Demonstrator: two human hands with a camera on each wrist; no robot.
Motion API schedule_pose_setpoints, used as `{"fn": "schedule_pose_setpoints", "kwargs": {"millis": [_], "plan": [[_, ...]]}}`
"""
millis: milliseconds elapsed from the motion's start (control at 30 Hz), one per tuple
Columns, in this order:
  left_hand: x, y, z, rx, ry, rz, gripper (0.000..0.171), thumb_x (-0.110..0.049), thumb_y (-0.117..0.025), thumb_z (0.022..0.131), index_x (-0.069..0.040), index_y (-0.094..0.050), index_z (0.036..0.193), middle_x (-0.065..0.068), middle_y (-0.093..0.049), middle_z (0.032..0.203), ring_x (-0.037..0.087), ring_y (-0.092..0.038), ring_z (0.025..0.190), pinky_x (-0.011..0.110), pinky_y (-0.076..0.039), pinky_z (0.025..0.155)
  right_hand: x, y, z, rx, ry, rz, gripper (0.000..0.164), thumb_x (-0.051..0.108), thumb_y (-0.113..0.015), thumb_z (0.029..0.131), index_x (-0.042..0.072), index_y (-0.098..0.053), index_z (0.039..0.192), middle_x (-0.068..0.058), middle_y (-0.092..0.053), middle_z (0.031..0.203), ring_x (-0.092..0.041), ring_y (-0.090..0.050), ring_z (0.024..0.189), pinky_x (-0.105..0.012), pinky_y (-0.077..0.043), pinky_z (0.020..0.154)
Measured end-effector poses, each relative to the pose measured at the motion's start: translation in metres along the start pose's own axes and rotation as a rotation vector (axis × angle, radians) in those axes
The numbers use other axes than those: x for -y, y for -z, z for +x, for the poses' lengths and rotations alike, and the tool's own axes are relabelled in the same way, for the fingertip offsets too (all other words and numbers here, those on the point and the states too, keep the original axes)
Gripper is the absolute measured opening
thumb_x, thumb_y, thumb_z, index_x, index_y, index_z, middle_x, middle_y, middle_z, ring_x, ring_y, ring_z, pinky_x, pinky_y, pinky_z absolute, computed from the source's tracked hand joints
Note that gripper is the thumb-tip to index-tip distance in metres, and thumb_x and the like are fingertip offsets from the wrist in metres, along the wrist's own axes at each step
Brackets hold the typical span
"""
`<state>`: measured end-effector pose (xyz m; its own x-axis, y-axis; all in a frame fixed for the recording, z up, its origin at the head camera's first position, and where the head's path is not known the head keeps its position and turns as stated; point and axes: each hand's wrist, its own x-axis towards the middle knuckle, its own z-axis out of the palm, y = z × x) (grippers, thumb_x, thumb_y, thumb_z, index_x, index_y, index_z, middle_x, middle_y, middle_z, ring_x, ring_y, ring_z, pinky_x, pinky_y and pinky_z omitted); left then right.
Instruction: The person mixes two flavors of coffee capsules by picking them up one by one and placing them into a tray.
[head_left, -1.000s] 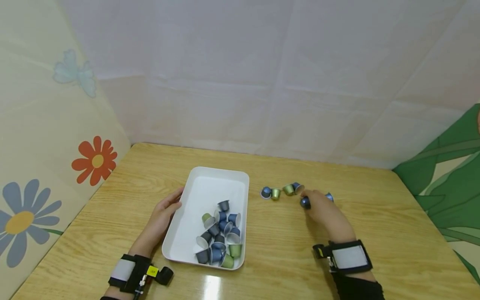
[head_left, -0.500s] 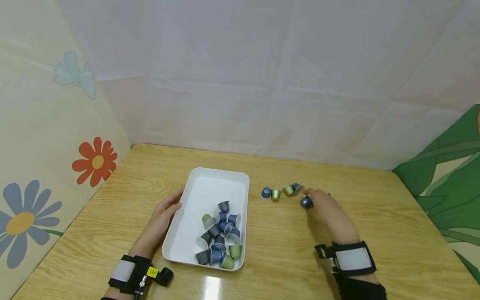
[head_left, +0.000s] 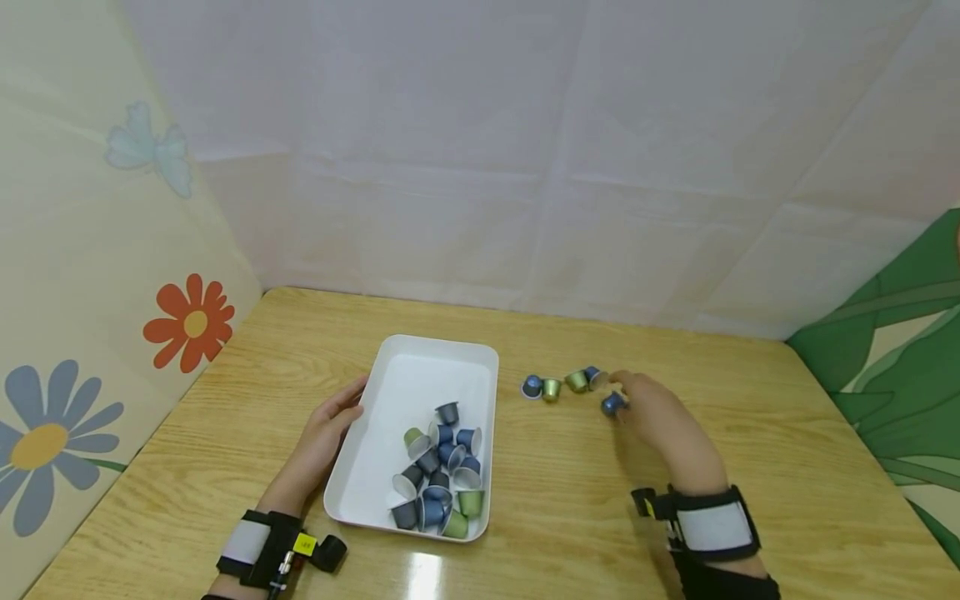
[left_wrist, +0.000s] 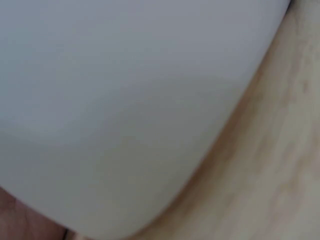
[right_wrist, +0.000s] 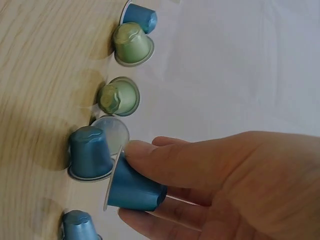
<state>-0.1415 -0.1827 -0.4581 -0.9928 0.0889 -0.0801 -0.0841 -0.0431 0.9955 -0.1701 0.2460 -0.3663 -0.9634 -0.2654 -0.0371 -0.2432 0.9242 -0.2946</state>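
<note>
My right hand (right_wrist: 215,185) pinches a blue coffee capsule (right_wrist: 135,185) between thumb and fingers, its pale lid facing left in the right wrist view. Right beside it on the table stands another blue capsule (right_wrist: 90,152); a blue one (right_wrist: 80,225) is cut off at the bottom edge. Two green capsules (right_wrist: 132,42) and more blue ones make up the row past the fingertips. My left hand (head_left: 326,437) rests against the left side of a white tray (head_left: 427,367), thumb and fingers at its wall. Several dark, blue and green capsules (head_left: 431,511) lie in its near right part.
The wooden table (head_left: 555,500) meets a pale cloth wall (head_left: 555,167) just behind the row of capsules. Printed cloth with flowers (head_left: 195,323) hangs at the left and green leaves (head_left: 900,367) at the right. A strap with a camera (head_left: 328,552) sits on each wrist.
My right hand has shifted slightly right, and a blue capsule that showed past its back is now hidden. The blue capsule by its fingertips has turned a little. My left hand and the tray stay put.
</note>
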Motion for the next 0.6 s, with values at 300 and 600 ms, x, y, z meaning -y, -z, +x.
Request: {"fn": "schedule_pose_setpoints", "kwargs": {"millis": [300, 600], "plan": [[-0.001, 0.0, -0.001, -0.006, 0.009, 0.015, 0.05, -0.01, -0.04, 0.105, -0.005, -0.032, 0.154, 0.012, -0.029, 0.16, 0.026, -0.032, 0.142, 0.014, -0.041, 0.093, 0.026, -0.002, -0.001, -0.036, 0.022, -0.045, 0.033, -0.004, -0.07, 0.087, -0.009, -0.061, 0.119, -0.018, -0.068, 0.097, -0.032, -0.065, 0.087, -0.044, -0.054, 0.074], [-0.001, 0.0, -0.001, -0.009, 0.0, 0.005, 0.05, -0.011, -0.042, 0.105, -0.005, -0.034, 0.154, 0.012, -0.031, 0.159, 0.026, -0.033, 0.141, 0.014, -0.042, 0.094, 0.056, -0.006, -0.003, -0.091, 0.153, -0.139, 0.011, 0.0, -0.074, 0.085, -0.002, -0.072, 0.096, -0.01, -0.066, 0.087, -0.024, -0.061, 0.079, -0.036, -0.053, 0.068]]}}
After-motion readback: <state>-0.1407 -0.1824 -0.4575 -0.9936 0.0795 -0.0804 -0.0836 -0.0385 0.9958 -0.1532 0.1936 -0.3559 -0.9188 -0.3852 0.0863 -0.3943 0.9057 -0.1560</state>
